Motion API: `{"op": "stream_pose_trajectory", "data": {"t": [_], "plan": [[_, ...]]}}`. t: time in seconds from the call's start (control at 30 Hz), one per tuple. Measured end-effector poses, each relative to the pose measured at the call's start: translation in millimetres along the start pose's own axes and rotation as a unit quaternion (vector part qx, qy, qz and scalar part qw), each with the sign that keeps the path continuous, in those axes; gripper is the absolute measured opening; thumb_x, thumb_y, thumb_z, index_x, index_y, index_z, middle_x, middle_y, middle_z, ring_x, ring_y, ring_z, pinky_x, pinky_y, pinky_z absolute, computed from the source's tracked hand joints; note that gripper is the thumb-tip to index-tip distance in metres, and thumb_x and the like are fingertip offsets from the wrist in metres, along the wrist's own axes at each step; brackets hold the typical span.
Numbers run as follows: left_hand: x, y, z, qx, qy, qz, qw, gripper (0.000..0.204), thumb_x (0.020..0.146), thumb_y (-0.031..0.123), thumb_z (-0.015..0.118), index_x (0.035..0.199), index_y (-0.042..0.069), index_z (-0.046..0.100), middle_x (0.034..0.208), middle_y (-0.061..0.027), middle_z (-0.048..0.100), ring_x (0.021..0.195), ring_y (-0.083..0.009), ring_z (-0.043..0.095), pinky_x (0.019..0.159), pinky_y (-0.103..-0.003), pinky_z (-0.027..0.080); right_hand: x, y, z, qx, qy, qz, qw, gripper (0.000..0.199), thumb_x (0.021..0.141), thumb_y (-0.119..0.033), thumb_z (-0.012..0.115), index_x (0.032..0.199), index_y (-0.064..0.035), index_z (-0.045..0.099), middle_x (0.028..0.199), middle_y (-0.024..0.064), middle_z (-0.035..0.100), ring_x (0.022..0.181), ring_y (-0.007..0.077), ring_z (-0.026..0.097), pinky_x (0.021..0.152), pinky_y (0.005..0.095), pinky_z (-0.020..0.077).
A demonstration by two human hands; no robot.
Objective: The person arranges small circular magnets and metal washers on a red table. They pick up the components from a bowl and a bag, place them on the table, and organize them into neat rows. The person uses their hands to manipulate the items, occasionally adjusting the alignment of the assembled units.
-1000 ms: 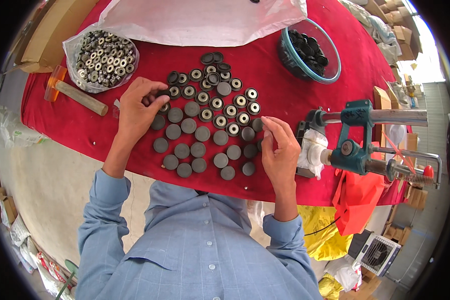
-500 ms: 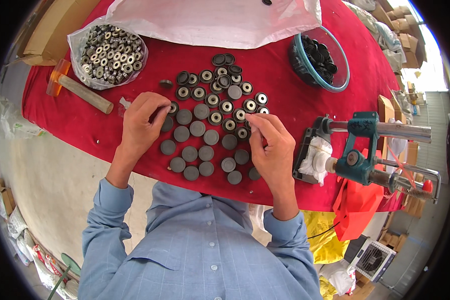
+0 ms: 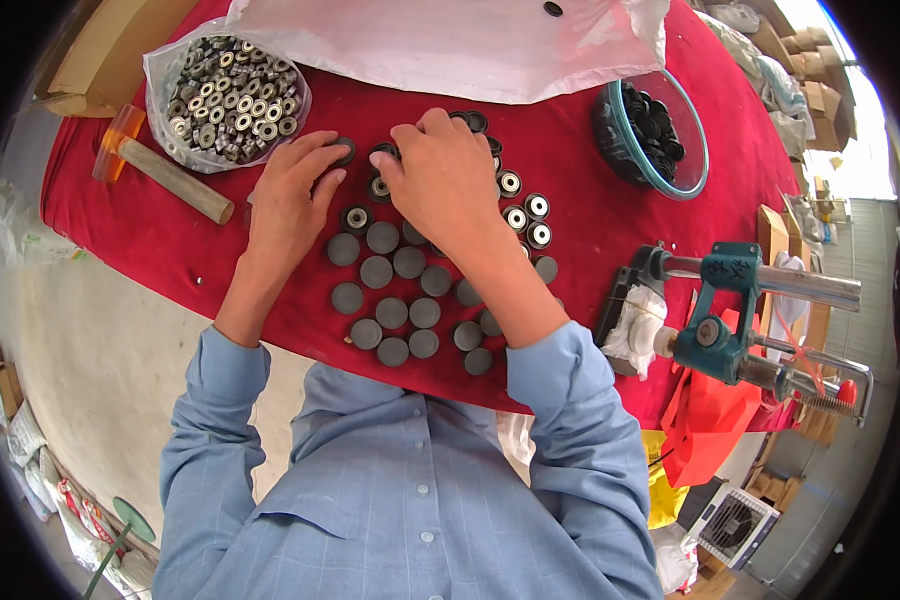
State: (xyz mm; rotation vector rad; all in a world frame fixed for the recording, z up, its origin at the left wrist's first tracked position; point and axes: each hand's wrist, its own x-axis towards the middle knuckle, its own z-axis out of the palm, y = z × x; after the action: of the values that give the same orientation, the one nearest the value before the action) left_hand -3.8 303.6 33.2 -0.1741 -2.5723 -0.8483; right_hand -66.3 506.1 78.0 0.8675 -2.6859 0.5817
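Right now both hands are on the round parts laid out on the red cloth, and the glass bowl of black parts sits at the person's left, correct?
Not quite. The glass bowl of black parts sits at the person's right, as the head view shows. The rest holds: left hand and right hand are on the round parts on the red cloth.

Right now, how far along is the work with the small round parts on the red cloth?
Done: rows of flat grey discs lie sorted near the person. In hand: the left hand and right hand rest on dark rings with metal centres. Left: metal bearings in the clear plastic bag and black parts in the glass bowl.
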Motion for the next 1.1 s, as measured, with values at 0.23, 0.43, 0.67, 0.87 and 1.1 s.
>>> {"op": "stream_pose_trajectory", "data": {"t": [0.23, 0.43, 0.67, 0.87, 1.1], "plan": [[4.4, 6.8, -0.7, -0.119, 0.005, -0.075, 0.990, 0.028, 0.087, 0.002, 0.083, 0.114, 0.006, 0.077, 0.116, -0.0110, 0.074, 0.106, -0.0304, 0.073, 0.088, -0.042, 0.060, 5.8, 1.6, 1.8, 0.192, 0.025, 0.027, 0.981, 0.013, 0.088, -0.014, 0.082, 0.097, -0.0046, 0.079, 0.094, 0.0114, 0.071, 0.087, 0.0307, 0.072, 0.076, 0.0459, 0.0556], [-18.0, 30.3, -25.6, -0.122, -0.062, -0.003, 0.991, 0.027, 0.087, -0.003, 0.082, 0.114, 0.003, 0.079, 0.116, -0.0099, 0.075, 0.099, -0.0233, 0.073, 0.082, -0.035, 0.059, -48.2, 26.1, -82.7, 0.277, 0.016, 0.151, 0.949, 0.019, 0.089, -0.008, 0.083, 0.107, -0.0033, 0.081, 0.090, 0.0109, 0.075, 0.075, 0.0232, 0.072, 0.070, 0.0349, 0.0558], [-28.7, 34.3, -23.0, -0.113, -0.086, -0.001, 0.990, 0.025, 0.089, -0.001, 0.080, 0.114, 0.003, 0.081, 0.121, -0.0119, 0.074, 0.107, -0.0282, 0.072, 0.086, -0.037, 0.059, -123.1, 32.7, -101.8, 0.282, 0.030, 0.262, 0.922, 0.022, 0.089, -0.002, 0.083, 0.111, -0.0006, 0.081, 0.092, 0.0091, 0.075, 0.078, 0.0170, 0.073, 0.071, 0.0304, 0.0569], [-36.1, 43.2, -28.4, -0.038, -0.071, 0.089, 0.993, 0.028, 0.090, 0.003, 0.080, 0.118, 0.000, 0.077, 0.125, -0.0133, 0.073, 0.112, -0.0345, 0.070, 0.091, -0.044, 0.058, -144.5, 34.2, -106.6, 0.270, 0.074, 0.268, 0.922, 0.023, 0.092, 0.000, 0.080, 0.115, -0.0009, 0.080, 0.097, 0.0100, 0.077, 0.082, 0.0169, 0.075, 0.074, 0.0299, 0.0592], [-61.1, 48.6, -31.9, 0.050, -0.083, 0.116, 0.988, 0.046, 0.091, 0.011, 0.080, 0.135, 0.001, 0.072, 0.144, -0.0115, 0.069, 0.127, -0.0364, 0.064, 0.105, -0.048, 0.053, -153.8, 36.0, -102.7, 0.273, 0.086, 0.255, 0.924, 0.026, 0.091, 0.000, 0.081, 0.117, -0.0045, 0.081, 0.103, 0.0088, 0.079, 0.087, 0.0183, 0.076, 0.076, 0.0303, 0.0601]]}}
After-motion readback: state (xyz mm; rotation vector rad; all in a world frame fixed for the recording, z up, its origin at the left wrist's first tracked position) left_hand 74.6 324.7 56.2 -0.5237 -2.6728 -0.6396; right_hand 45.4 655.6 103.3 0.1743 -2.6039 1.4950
